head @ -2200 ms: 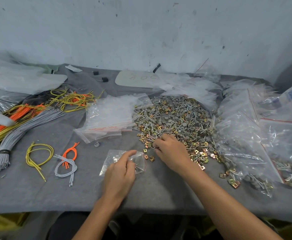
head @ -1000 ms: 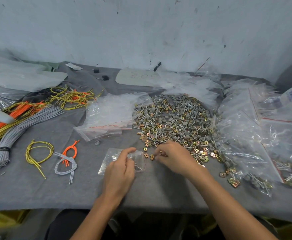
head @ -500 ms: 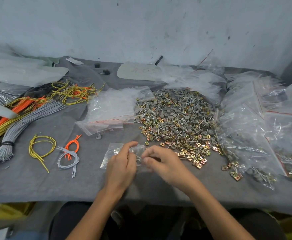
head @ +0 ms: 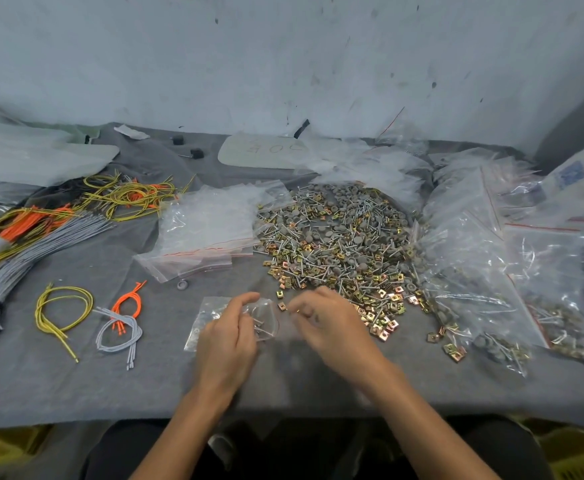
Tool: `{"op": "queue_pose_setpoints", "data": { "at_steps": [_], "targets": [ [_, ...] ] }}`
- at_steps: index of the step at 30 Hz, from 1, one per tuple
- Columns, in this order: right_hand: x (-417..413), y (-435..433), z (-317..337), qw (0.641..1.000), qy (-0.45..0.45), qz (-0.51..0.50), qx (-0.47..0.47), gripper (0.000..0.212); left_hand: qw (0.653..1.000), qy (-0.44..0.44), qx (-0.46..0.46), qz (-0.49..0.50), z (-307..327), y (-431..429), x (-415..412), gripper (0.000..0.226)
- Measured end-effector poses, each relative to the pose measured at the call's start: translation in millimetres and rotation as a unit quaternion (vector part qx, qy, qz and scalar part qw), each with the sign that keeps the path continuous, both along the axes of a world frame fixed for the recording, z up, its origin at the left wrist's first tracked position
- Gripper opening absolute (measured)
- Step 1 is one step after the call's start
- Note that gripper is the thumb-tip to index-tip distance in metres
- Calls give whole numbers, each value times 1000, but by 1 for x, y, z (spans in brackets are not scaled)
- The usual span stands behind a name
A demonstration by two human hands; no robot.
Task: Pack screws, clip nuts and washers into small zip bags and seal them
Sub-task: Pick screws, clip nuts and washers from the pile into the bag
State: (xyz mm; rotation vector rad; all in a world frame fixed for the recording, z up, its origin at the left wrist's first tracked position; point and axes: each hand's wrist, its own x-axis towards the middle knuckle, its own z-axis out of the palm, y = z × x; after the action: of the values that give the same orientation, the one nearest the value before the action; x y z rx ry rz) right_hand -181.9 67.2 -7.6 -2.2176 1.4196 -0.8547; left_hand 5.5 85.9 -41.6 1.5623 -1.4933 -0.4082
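The small zip bag (head: 210,315) lies on the grey cloth (head: 75,386) at frame centre, with a few screws inside. The left hand (head: 226,336) pinches its mouth between thumb and curled fingers. The right hand (head: 328,322) is motion-blurred and sits just right of the bag, fingers curled; whether it holds anything cannot be told. The hardware pile (head: 335,237) lies above it, with the empty bag stack (head: 207,226) to the pile's left.
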Motion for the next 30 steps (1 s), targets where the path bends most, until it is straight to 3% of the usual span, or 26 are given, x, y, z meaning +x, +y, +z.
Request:
{"op": "queue_pose_setpoints", "data": {
  "at_steps": [4,7,18,20,24,27,30],
  "targets": [
    [-51,-16,12,988,135,-58,46,11,1000,3,-1,-3,-2,0,0,39],
    [-65,-24,15,970,224,-27,93,18,1000,6,-3,-4,-2,-1,0,39],
    [-47,-24,0,965,262,-7,25,23,1000,6,-5,-1,-3,-1,-1,39],
    [-45,-21,-1,973,230,-16,28,22,1000,7,-4,-1,-4,-1,0,39],
    [-35,-10,3,995,40,-33,91,12,1000,8,-4,-3,-6,-2,1,39],
    [-17,0,4,994,-14,-13,104,14,1000,2,-1,-3,-6,-3,1,40],
    [9,7,2,998,-30,6,61,17,1000,-3,0,-1,-7,-3,2,40]
  ]
}}
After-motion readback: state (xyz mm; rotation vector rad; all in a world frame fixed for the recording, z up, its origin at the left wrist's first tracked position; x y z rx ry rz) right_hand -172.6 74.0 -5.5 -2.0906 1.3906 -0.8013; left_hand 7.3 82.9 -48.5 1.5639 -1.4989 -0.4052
